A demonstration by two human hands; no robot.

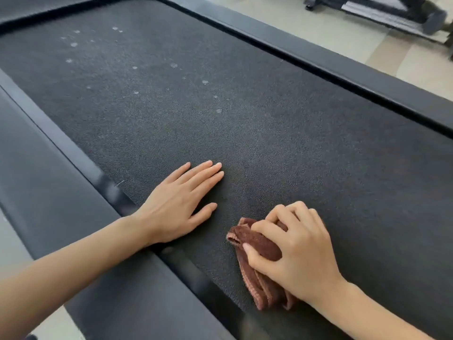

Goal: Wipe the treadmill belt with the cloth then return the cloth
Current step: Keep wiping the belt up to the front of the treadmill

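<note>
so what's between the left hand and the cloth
Only bare treadmill belt, in the head view; the left hand and the cloth do not touch.

Head view, close above treadmill belt (245, 123)

- Treadmill belt (245, 133) lies between left side rail (61, 192) and right side rail (343, 69).
- Left hand (176, 204) rests flat on the belt, just inside the left side rail.
- Cloth (259, 244) lies on the belt, right of the left hand and under the right hand (296, 253), which grips it.
- Spots (134, 67) sit on the belt beyond both hands.
- Another machine (392, 13) stands on the floor (343, 40) beyond the right side rail.
</note>
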